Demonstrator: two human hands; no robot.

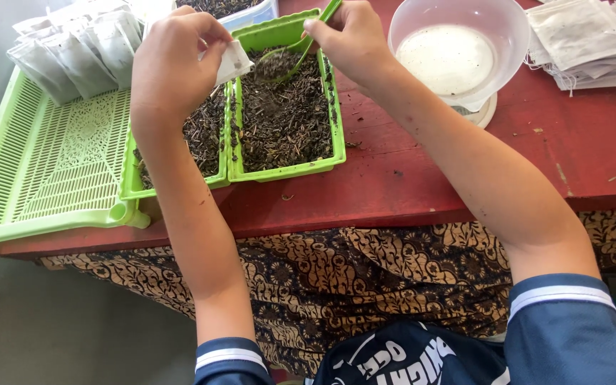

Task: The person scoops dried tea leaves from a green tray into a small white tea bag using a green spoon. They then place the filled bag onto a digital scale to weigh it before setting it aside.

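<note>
Two bright green plastic trays [285, 167] of dark dried leaves were partly hidden by the arms. Above them, the left hand [172, 68] pinched a small white paper sachet [235, 61], mostly covered by fingers; the right hand [347, 39] gripped a green plastic spoon [301, 50], its handle cut off.

A small white sachet [234, 61] sits upper centre, pinched in the left hand [172, 68]. Filled white sachets [80, 50] stand in a row at upper left; flat empty ones with strings [593, 43] pile at upper right.
</note>
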